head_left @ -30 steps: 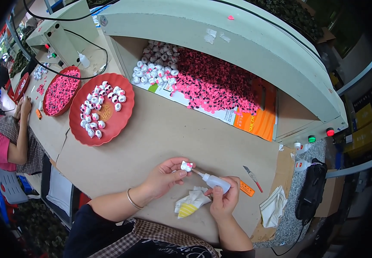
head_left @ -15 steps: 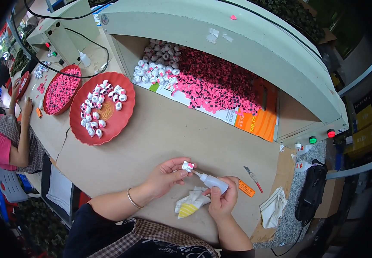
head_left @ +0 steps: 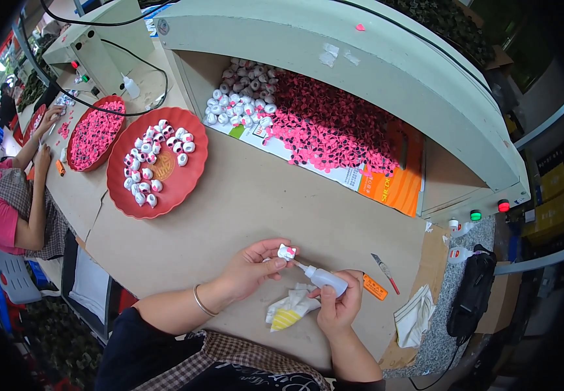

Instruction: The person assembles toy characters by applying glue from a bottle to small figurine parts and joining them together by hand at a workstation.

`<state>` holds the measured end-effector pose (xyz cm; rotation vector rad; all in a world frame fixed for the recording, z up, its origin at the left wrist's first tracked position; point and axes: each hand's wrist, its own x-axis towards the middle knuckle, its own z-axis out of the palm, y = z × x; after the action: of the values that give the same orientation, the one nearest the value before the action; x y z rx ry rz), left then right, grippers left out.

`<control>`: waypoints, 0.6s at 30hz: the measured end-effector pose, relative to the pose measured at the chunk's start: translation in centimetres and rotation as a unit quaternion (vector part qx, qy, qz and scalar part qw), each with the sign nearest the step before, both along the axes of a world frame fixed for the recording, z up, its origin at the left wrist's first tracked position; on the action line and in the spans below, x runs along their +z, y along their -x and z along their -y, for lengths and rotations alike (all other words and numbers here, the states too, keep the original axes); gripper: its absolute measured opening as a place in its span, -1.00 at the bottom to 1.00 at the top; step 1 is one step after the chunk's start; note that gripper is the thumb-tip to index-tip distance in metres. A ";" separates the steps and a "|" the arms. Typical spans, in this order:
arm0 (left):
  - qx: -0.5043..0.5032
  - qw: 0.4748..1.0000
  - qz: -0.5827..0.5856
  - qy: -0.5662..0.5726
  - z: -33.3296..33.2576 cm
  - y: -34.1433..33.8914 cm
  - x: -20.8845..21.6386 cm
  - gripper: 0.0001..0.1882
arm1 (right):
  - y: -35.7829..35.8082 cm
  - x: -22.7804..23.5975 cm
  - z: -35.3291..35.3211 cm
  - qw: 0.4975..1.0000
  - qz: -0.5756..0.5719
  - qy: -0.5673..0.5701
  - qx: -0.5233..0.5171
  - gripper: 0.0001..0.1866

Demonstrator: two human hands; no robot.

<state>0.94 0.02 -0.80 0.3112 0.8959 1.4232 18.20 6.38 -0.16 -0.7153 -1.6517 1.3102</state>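
My left hand [head_left: 248,270] pinches a small white cat-head figure [head_left: 286,252] with a pink piece on it, between thumb and fingers. A translucent white squeeze bottle [head_left: 327,280] lies in my right hand [head_left: 341,308], its thin nozzle angled up toward the figure. The nozzle tip is right by the figure's lower edge; whether it touches I cannot tell. Under the bottle, on the table, is a crumpled white and yellow cloth [head_left: 286,318]. An orange-handled tool [head_left: 374,287] and a slim knife with a red end [head_left: 385,274] rest just right of my right hand.
A red scalloped tray [head_left: 192,173] with several white figures stands at left, beside a red tray of pink pieces [head_left: 96,133]. Under the pale arched housing [head_left: 262,39] lie heaps of white figures [head_left: 239,104] and pink pieces [head_left: 334,124]. A co-worker [head_left: 18,208] sits far left.
The view has shifted slightly. My hands keep the same grip, the nozzle now a touch lower beside the figure. At far left, the co-worker's hand has reached farther forward over their table.
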 end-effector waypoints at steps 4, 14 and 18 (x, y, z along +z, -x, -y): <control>0.007 1.000 0.007 0.004 0.0 0.0 0.1 -0.67 | -0.1 0.0 0.0 1.000 0.011 -0.017 0.000 -0.78; 0.032 0.998 -0.042 -0.025 0.1 -0.3 -0.3 -0.67 | -0.7 -0.1 -0.1 0.997 0.051 -0.058 -0.021 -0.77; 0.036 0.997 -0.064 -0.025 0.1 -0.3 -0.1 -0.67 | -0.3 0.3 0.0 0.998 0.038 -0.038 -0.029 -0.77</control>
<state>1.29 -0.06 -0.85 0.4145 0.9847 1.5058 18.53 6.39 0.17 -0.7703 -1.7183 1.1868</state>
